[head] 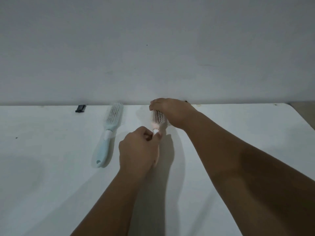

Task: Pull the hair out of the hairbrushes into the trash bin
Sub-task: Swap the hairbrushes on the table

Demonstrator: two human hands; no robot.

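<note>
A pink and white hairbrush (156, 119) is held over the white table (51, 184) near its far edge. My left hand (139, 149) is closed around its handle. My right hand (170, 110) lies over the bristle head from above, fingers curled on the bristles. Whether any hair is between the fingers is hidden. A light blue hairbrush (109, 133) lies flat on the table to the left, bristles up, handle toward me. No trash bin is in view.
A small black object (80, 108) lies at the table's far edge on the left. A plain grey wall (153, 48) rises right behind the table. The table's right corner (296, 113) is rounded.
</note>
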